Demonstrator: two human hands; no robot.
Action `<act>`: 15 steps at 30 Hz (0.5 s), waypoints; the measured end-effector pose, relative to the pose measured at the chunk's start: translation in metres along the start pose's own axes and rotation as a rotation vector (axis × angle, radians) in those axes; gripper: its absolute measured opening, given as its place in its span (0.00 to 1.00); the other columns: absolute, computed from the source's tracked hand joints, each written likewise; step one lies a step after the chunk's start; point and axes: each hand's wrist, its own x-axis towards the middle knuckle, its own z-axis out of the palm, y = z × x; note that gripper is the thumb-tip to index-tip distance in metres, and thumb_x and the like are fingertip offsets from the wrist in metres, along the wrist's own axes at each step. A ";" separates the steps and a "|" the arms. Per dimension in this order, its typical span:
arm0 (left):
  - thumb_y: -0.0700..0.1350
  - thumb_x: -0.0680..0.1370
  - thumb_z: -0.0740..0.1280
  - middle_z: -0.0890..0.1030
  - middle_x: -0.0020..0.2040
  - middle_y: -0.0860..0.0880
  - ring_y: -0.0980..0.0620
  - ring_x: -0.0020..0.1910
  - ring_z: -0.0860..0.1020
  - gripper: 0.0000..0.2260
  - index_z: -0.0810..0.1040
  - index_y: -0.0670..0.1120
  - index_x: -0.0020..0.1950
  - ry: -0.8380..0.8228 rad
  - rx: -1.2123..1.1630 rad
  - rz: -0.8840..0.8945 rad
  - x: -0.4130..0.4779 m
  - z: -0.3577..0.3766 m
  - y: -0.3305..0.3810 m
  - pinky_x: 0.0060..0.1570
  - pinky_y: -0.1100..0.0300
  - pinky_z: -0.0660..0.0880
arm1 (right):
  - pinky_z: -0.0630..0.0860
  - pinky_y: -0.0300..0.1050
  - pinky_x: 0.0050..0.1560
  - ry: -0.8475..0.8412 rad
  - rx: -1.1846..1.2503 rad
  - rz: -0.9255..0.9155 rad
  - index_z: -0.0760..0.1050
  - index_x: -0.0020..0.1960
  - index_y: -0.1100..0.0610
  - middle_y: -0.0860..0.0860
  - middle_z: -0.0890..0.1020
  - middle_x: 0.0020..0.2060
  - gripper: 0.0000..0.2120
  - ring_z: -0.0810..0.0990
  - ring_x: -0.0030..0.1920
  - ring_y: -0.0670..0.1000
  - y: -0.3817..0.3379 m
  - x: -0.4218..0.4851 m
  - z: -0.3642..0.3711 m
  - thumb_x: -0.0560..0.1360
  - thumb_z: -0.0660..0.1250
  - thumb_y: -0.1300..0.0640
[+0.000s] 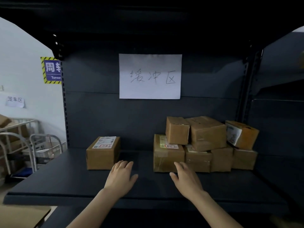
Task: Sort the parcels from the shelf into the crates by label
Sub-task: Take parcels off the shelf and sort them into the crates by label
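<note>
My left hand (121, 176) and right hand (185, 180) hover apart, fingers relaxed, empty, lower centre, near the boxes (204, 143) on the shelf (65, 183).

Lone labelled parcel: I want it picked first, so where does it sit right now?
In the head view the lone parcel stands on the shelf, left of the parcel stack, near the left hand.
</note>
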 end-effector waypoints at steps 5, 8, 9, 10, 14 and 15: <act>0.56 0.80 0.57 0.63 0.75 0.48 0.49 0.75 0.57 0.27 0.57 0.46 0.76 0.007 -0.107 0.055 0.036 0.000 0.018 0.73 0.56 0.56 | 0.67 0.43 0.64 0.190 0.134 0.033 0.58 0.73 0.54 0.51 0.66 0.70 0.24 0.67 0.68 0.51 0.004 0.011 -0.018 0.80 0.56 0.47; 0.56 0.79 0.58 0.64 0.74 0.48 0.49 0.75 0.58 0.27 0.57 0.47 0.76 0.034 -0.207 0.087 0.066 -0.006 0.035 0.73 0.56 0.57 | 0.67 0.40 0.61 0.310 0.266 0.078 0.60 0.72 0.55 0.52 0.70 0.66 0.23 0.70 0.65 0.50 0.005 0.027 -0.032 0.79 0.58 0.49; 0.55 0.79 0.59 0.64 0.74 0.47 0.49 0.75 0.58 0.27 0.58 0.46 0.75 0.044 -0.238 0.101 0.076 -0.009 0.042 0.72 0.56 0.58 | 0.66 0.39 0.61 0.337 0.314 0.105 0.61 0.72 0.56 0.53 0.71 0.66 0.24 0.70 0.65 0.51 0.005 0.033 -0.037 0.79 0.58 0.49; 0.55 0.79 0.59 0.65 0.74 0.47 0.49 0.74 0.59 0.27 0.58 0.46 0.75 0.053 -0.267 0.116 0.086 -0.011 0.049 0.72 0.56 0.58 | 0.66 0.39 0.61 0.356 0.361 0.136 0.61 0.72 0.57 0.54 0.71 0.66 0.24 0.70 0.66 0.51 0.006 0.040 -0.041 0.79 0.58 0.50; 0.54 0.79 0.60 0.62 0.74 0.46 0.47 0.74 0.59 0.29 0.55 0.47 0.76 0.056 -0.366 0.155 0.124 -0.020 0.071 0.71 0.53 0.61 | 0.67 0.40 0.56 0.376 0.500 0.232 0.66 0.67 0.57 0.53 0.74 0.61 0.18 0.73 0.62 0.52 0.006 0.067 -0.048 0.79 0.59 0.52; 0.54 0.78 0.60 0.62 0.75 0.46 0.46 0.74 0.59 0.29 0.54 0.48 0.76 0.058 -0.394 0.164 0.133 -0.022 0.077 0.70 0.52 0.62 | 0.68 0.39 0.54 0.378 0.519 0.236 0.68 0.65 0.57 0.52 0.76 0.58 0.16 0.74 0.60 0.51 0.005 0.073 -0.047 0.79 0.60 0.53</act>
